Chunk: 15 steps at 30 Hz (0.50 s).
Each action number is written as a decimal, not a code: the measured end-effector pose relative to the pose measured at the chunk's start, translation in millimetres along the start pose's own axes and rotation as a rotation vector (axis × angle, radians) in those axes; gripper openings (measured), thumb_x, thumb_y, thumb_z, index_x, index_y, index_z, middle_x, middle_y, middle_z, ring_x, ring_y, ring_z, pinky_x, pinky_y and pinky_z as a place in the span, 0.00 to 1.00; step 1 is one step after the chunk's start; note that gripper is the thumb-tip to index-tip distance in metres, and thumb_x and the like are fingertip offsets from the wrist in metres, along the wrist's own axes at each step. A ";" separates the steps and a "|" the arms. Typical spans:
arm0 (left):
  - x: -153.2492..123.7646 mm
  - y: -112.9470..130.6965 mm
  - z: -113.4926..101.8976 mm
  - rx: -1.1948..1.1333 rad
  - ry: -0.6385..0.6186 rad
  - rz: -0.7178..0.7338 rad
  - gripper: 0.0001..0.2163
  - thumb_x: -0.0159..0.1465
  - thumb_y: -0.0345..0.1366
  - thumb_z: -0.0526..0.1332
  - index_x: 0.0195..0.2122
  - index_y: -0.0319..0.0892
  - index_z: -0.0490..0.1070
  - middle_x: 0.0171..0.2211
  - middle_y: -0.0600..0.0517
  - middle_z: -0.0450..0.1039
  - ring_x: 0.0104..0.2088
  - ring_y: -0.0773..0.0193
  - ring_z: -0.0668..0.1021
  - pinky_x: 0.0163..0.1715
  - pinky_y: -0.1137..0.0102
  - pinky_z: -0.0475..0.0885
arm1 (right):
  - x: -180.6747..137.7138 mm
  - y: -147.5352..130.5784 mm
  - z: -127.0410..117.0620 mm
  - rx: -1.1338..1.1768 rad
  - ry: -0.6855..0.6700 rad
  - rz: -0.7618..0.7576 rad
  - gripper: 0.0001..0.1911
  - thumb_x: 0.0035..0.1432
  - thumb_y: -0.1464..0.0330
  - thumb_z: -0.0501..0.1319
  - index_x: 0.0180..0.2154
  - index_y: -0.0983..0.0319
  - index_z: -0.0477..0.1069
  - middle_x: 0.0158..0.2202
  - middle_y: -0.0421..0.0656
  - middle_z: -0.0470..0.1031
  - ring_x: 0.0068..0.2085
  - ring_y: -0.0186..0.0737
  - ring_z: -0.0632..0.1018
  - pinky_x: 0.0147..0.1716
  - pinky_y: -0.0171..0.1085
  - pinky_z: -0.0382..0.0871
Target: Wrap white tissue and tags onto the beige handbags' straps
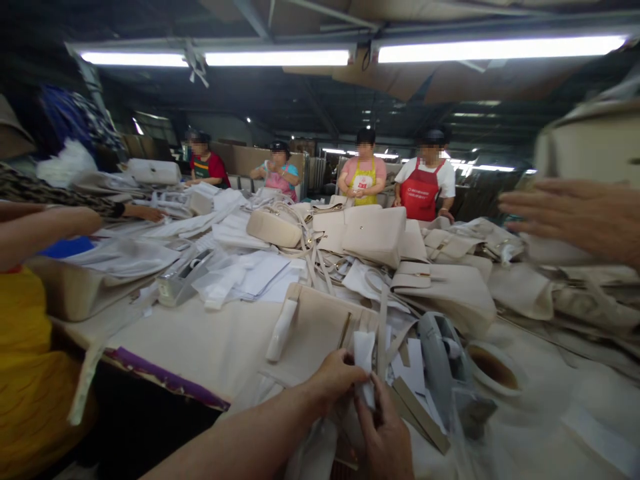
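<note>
A cream handbag [320,320] lies on the table before me, with a white wrap [283,330] around a strip on its left side. At its right side a second white wrap [364,350] stands up between my hands. My left hand [337,380] pinches it from the left, fingers curled. My right hand [384,427] grips its lower end between thumb and fingers. Whatever the wrap encloses is hidden. To the right of my hands are a grey tape dispenser [440,353] and a brown-grey flat strip [420,413].
A pile of cream bags [375,233] fills the middle. White paper sheets [263,273] and another tape dispenser [185,273] lie left. A tape roll [495,367] is at right. Co-workers' arms reach in from left and right; several people in aprons stand across the table.
</note>
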State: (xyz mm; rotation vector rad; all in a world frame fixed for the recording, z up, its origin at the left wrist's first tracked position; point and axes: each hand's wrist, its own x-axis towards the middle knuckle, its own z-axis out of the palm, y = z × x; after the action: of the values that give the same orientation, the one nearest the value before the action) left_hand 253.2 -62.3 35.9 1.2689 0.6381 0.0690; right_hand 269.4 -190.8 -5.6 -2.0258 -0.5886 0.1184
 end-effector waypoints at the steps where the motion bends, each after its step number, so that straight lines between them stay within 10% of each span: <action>1: -0.4 0.3 0.5 -0.022 -0.010 -0.011 0.13 0.45 0.28 0.61 0.34 0.38 0.66 0.26 0.52 0.71 0.25 0.64 0.74 0.21 0.74 0.66 | -0.4 2.1 2.4 0.019 0.029 -0.023 0.29 0.55 0.52 0.52 0.52 0.62 0.66 0.51 0.47 0.71 0.50 0.47 0.73 0.46 0.38 0.68; 10: 0.6 -5.4 4.9 -0.179 -0.114 -0.026 0.16 0.44 0.26 0.59 0.36 0.37 0.66 0.25 0.52 0.71 0.24 0.65 0.74 0.23 0.73 0.67 | -0.5 16.4 13.1 0.029 0.120 -0.031 0.30 0.57 0.52 0.48 0.55 0.61 0.64 0.39 0.45 0.78 0.42 0.45 0.77 0.33 0.36 0.73; 15: 1.1 -7.6 2.6 -0.252 -0.210 -0.021 0.15 0.46 0.33 0.64 0.36 0.37 0.69 0.26 0.52 0.71 0.23 0.68 0.73 0.23 0.74 0.66 | 3.3 31.7 16.3 -0.050 0.090 -0.134 0.27 0.60 0.57 0.45 0.57 0.61 0.59 0.49 0.46 0.73 0.47 0.45 0.75 0.38 0.38 0.74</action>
State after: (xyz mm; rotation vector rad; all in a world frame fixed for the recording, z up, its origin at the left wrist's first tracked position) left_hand 253.1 -66.5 29.0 1.0098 0.4455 -0.0014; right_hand 278.4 -189.0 -40.3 -2.0222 -0.6743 -0.0678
